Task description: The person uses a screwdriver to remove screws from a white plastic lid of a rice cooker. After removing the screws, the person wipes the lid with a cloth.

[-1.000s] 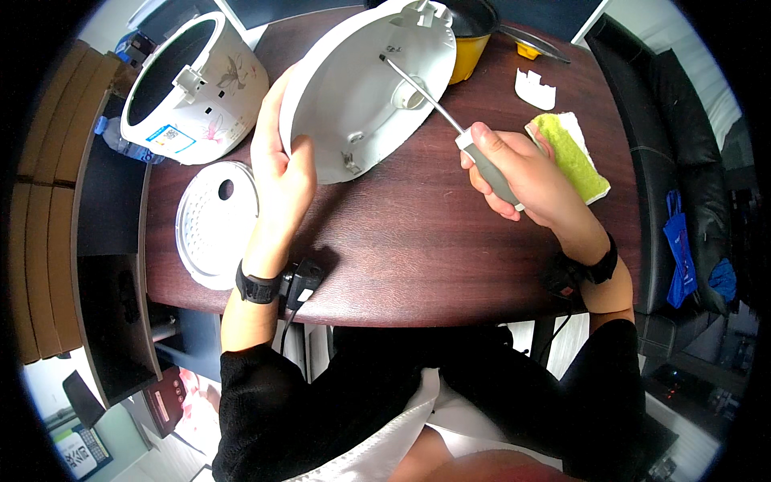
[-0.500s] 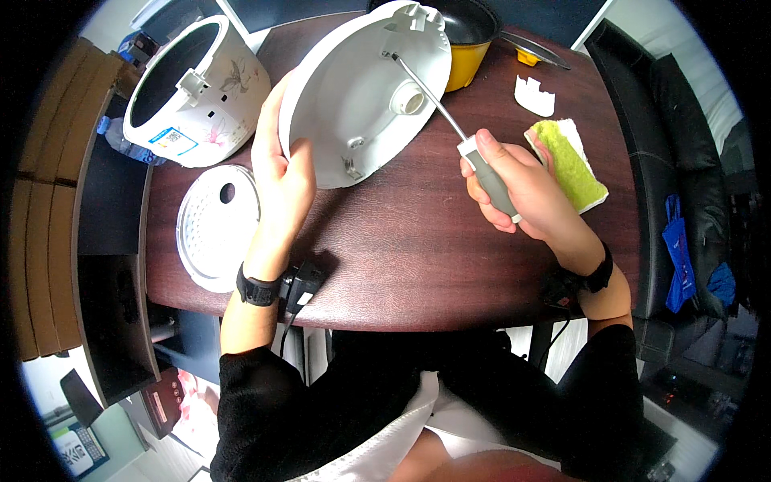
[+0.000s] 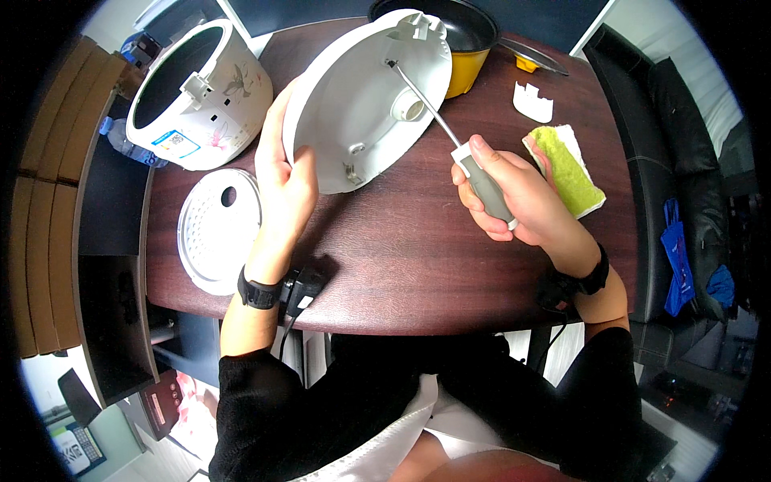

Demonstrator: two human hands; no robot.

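My left hand [image 3: 287, 178] grips the near left rim of a white plastic rice cooker lid shell [image 3: 333, 120], thumb at the rim and fingers behind it. The shell is tilted, its hollow inside facing right and toward me. In my right hand [image 3: 514, 189] is a screwdriver [image 3: 487, 186] with a grey and white handle, fingers wrapped round it. Its metal shaft reaches up and left into the shell. The tip is at a small dark fitting near the shell's upper inner wall; whether it sits in a screw I cannot tell.
A flowered white rice cooker body [image 3: 221, 104] stands at the back left, with a round perforated white plate [image 3: 217, 229] in front. Behind the shell is a yellow pot [image 3: 469, 72]. To the right lie a glass lid [image 3: 536, 59], a white plastic piece [image 3: 532, 104] and a green cloth pad [image 3: 569, 169].
The shell and both hands appear slightly lower in the picture, along with much of the table. The screwdriver handle has tilted a little, its tip staying at the same fitting.
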